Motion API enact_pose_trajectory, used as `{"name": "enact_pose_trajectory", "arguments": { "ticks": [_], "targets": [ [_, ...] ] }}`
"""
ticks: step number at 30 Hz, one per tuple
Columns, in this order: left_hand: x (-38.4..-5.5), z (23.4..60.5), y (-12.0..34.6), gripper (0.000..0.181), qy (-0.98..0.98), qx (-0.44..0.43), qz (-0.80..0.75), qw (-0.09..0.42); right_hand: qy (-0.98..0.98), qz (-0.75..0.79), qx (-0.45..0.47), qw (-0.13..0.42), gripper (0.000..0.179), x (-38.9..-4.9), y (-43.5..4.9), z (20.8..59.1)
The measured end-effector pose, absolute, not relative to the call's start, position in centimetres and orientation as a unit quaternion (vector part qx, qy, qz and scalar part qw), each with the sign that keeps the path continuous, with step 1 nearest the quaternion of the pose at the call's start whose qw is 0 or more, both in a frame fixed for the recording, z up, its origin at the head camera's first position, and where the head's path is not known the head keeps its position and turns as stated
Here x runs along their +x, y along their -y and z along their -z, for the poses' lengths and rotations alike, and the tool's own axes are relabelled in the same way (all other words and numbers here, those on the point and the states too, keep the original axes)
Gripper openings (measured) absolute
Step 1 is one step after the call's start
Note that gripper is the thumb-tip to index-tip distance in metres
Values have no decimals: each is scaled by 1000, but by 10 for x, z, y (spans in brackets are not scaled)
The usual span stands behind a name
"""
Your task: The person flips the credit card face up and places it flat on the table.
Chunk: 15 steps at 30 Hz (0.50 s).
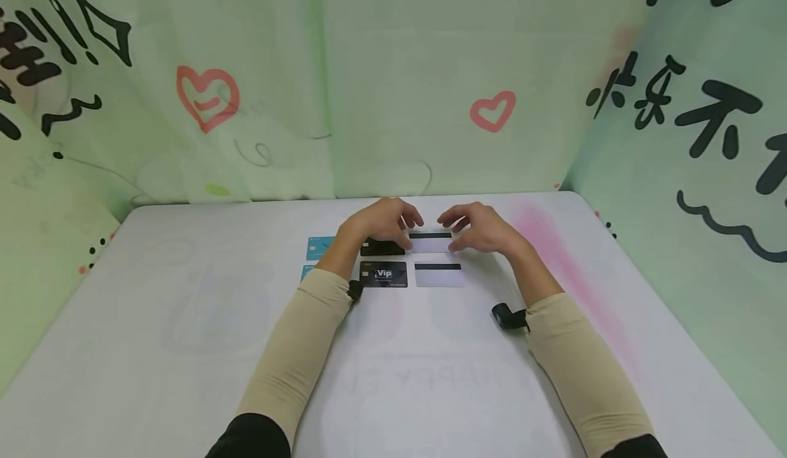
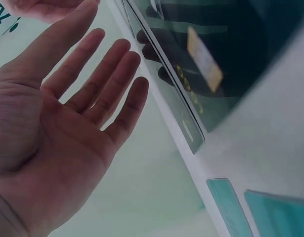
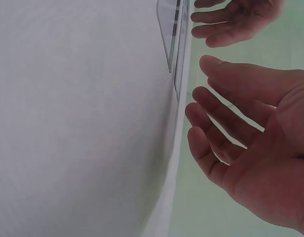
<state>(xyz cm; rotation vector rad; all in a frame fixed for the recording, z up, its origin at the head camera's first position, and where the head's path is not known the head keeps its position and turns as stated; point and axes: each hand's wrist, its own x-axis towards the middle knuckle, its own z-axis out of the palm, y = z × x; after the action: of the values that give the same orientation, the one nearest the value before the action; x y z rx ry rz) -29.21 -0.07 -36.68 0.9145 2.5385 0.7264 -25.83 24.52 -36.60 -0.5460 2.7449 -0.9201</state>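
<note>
Two rows of cards lie flat near the far edge of the table. In the far row, a white card with a black stripe (image 1: 430,243) lies between my hands. My left hand (image 1: 384,220) is over the far black card (image 1: 382,247), partly hiding it, its fingers loosely bent and holding nothing. At the white card's right end is my right hand (image 1: 482,229), thumb low by the corner, fingers relaxed and spread. Both palms show bare in the wrist views, the left hand (image 2: 77,118) beside a dark card (image 2: 240,59), the right hand (image 3: 255,133) past the striped card's end.
The near row holds a black "Vip" card (image 1: 383,275) and another white striped card (image 1: 439,276). Two blue cards, the far blue card (image 1: 320,247) and near blue card (image 1: 306,271), lie left, partly behind my left arm. A green curtain (image 1: 381,102) hangs behind the white table (image 1: 399,389).
</note>
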Motion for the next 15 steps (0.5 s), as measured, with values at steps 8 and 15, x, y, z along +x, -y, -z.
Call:
{"name": "enact_pose_trajectory", "arguments": {
  "ticks": [8,15],
  "targets": [
    [-288,363,-8,53,-911,320,-204,163,-935,290,-173,107,57,-259,-245,367],
    [-284,363,-21,55,-925,314,-150,156,-943,264,-174,102,58,-258,-244,373]
  ]
}}
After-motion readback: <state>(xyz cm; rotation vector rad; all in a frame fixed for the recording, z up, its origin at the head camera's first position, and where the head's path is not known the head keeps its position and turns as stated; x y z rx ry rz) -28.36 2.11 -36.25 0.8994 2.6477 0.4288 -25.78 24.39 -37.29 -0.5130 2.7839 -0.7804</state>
